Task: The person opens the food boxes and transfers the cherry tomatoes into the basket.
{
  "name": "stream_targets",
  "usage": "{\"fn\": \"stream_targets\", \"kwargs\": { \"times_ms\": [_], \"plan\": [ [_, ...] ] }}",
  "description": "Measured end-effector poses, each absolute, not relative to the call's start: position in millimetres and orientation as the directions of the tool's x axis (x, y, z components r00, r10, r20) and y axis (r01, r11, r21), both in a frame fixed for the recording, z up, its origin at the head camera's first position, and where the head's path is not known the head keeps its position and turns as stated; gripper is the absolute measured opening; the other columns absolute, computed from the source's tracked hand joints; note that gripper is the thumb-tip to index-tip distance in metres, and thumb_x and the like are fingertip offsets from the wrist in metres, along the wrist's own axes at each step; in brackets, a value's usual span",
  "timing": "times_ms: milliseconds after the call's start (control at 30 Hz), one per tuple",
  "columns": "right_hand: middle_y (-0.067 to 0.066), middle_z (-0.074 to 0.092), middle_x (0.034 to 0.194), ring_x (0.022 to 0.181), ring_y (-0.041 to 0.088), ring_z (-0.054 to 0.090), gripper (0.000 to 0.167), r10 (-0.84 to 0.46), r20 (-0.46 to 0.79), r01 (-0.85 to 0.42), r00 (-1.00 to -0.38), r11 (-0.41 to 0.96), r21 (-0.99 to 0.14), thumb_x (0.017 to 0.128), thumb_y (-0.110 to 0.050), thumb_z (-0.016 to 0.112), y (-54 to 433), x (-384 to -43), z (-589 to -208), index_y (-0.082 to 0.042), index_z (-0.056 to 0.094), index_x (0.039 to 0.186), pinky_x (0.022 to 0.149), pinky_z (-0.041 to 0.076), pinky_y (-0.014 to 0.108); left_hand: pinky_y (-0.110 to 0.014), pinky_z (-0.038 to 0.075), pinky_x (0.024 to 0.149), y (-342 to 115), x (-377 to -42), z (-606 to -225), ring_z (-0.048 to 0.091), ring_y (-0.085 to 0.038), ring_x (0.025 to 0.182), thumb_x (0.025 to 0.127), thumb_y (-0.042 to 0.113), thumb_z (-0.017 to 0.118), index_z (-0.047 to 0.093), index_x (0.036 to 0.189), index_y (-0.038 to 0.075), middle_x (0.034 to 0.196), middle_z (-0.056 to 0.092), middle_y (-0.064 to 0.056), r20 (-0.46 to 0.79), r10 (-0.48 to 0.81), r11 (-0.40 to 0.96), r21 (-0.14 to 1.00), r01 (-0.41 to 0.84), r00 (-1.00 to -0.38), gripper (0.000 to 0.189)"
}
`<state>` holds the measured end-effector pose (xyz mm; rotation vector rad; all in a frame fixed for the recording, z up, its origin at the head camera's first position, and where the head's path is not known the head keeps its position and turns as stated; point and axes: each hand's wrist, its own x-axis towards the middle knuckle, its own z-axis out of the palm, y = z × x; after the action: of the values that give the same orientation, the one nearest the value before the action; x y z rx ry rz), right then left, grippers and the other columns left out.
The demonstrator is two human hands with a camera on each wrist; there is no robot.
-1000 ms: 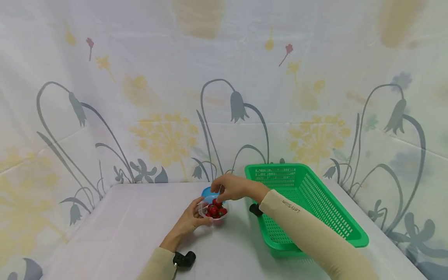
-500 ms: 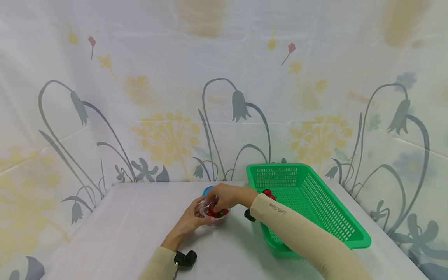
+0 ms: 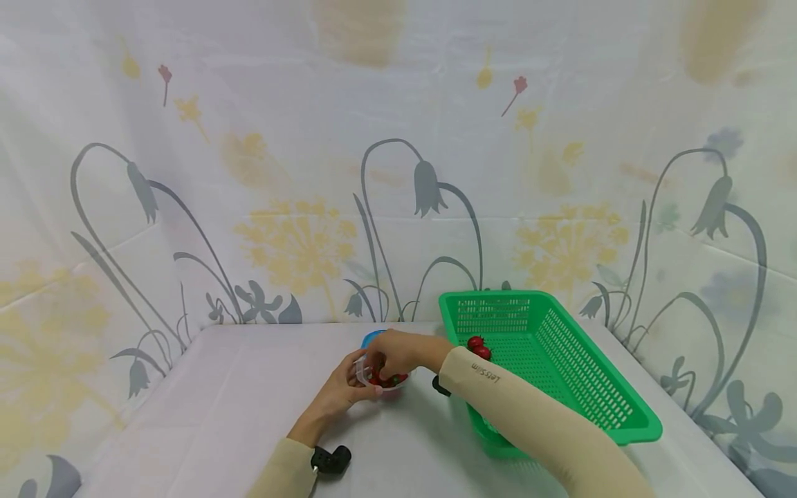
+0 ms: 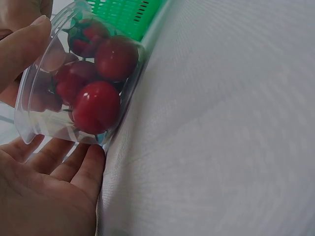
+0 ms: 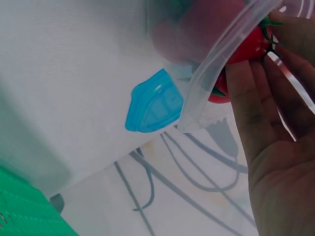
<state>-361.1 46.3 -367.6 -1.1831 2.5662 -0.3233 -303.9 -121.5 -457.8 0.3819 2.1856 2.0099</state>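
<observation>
Tomatoes point(image 5: 250, 45) in clear tub point(image 5: 197, 93), tabletop point(image 3: 425, 409) between it and green basket's edge point(image 3: 449, 322)

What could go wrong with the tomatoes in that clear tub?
The right hand has its fingers inside the clear tub, so it might tip if the left hand loses its grip. Squeezing a tomato too hard might squash it. A smooth, round one could also slip and roll across the table.

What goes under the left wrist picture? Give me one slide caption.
A left hand holds a clear tub of red tomatoes, part of a green basket beyond.
</observation>
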Motion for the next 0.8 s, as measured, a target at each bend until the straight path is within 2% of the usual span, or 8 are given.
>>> {"fn": "stream_targets", "kwargs": {
  "times_ms": [333,600,800],
  "plan": [
    [-0.005,0.069,0.094,0.085,0.004,0.058,0.023,-0.815,-0.174,-0.755,-0.552,0.578,-0.31,0.081,-0.005,0.073,43.5,-360.1,-368.3,-0.012,0.073,0.103,0.074,0.05,0.02,-0.037,0.044,0.099,-122.5,-303.2,-457.4,0.046,-0.034,0.129,0.08,0.015,0.078,0.022,0.149,0.007,0.147,0.038,-0.02,0.07,0.302,0.067,0.993,0.095,-0.951,0.089],
    [-0.009,0.067,0.094,0.088,0.004,0.056,0.017,-0.813,-0.135,-0.767,-0.566,0.58,-0.273,0.086,-0.006,0.069,43.7,-361.9,-369.1,-0.015,0.074,0.101,0.079,0.049,0.022,-0.038,0.042,0.101,-122.3,-303.0,-457.9,0.044,-0.034,0.129,0.079,0.015,0.079,0.022,0.149,0.007,0.147,0.038,-0.021,0.076,0.298,0.074,0.992,0.102,-0.952,0.09],
    [-0.009,0.067,0.09,0.084,0.004,0.055,0.017,-0.815,-0.171,-0.764,-0.553,0.578,-0.286,0.082,-0.009,0.074,42.4,-362.9,-370.6,-0.014,0.074,0.098,0.073,0.049,0.018,-0.04,0.041,0.102,-121.5,-303.3,-456.7,0.043,-0.035,0.13,0.079,0.013,0.079,0.023,0.149,0.007,0.148,0.035,-0.021,0.073,0.293,0.07,0.993,0.098,-0.953,0.09]
  ]
}}
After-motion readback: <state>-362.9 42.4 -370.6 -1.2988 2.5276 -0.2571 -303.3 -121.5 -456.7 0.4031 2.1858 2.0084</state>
